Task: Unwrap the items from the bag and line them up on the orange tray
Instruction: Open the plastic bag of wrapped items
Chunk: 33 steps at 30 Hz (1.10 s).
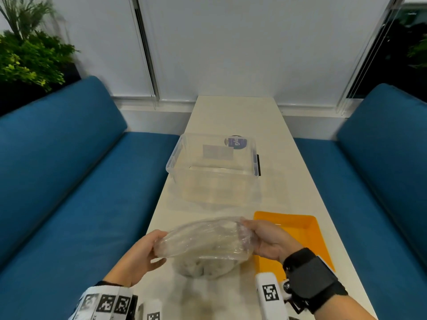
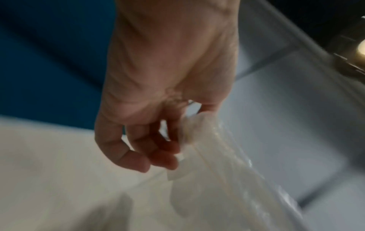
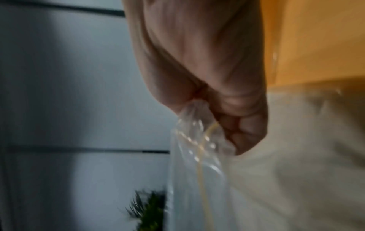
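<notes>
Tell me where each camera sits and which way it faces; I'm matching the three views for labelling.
Head: worn on the head, looking forward and down the table at the bag, tray and clear bin; both hands, left hand and right hand, show.
Left wrist: along the left hand at its fingers on the bag.
Right wrist: along the right hand, which grips the bag; tray behind.
All three share the bag; head and right wrist share the tray.
</notes>
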Each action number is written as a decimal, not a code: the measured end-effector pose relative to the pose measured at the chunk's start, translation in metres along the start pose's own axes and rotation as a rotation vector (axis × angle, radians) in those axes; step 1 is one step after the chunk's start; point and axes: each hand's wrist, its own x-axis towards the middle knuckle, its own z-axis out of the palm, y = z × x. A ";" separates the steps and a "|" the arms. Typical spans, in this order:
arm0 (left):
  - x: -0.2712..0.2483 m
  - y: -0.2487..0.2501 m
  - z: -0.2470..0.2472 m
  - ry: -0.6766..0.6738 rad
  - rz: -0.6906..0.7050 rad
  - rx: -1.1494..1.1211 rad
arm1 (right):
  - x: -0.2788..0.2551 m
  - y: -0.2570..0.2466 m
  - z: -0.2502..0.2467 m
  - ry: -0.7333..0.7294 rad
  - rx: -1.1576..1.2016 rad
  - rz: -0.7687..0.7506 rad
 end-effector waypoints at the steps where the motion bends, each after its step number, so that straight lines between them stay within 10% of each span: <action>1: 0.001 0.001 0.002 0.072 0.071 0.145 | 0.001 0.002 0.002 0.014 -0.029 -0.027; 5: -0.015 0.013 0.017 0.509 0.566 0.738 | 0.001 0.005 0.009 0.033 -0.176 -0.120; 7: -0.029 0.017 0.030 0.461 0.698 0.894 | -0.001 0.005 0.012 0.019 -0.178 -0.122; 12: -0.027 0.002 0.036 0.170 0.624 1.077 | -0.002 0.005 0.011 0.063 -0.125 -0.150; 16: -0.024 -0.006 0.025 0.230 0.523 1.326 | -0.001 0.006 0.003 0.049 0.030 -0.133; 20: -0.020 0.000 0.019 0.198 0.388 0.859 | -0.002 0.006 -0.003 0.046 -0.003 -0.213; 26: -0.014 0.008 0.017 0.030 0.227 0.089 | -0.002 0.002 0.002 0.300 -0.794 -0.287; 33: -0.016 0.013 0.024 -0.080 0.177 -0.086 | -0.003 0.004 0.006 0.313 -0.704 -0.239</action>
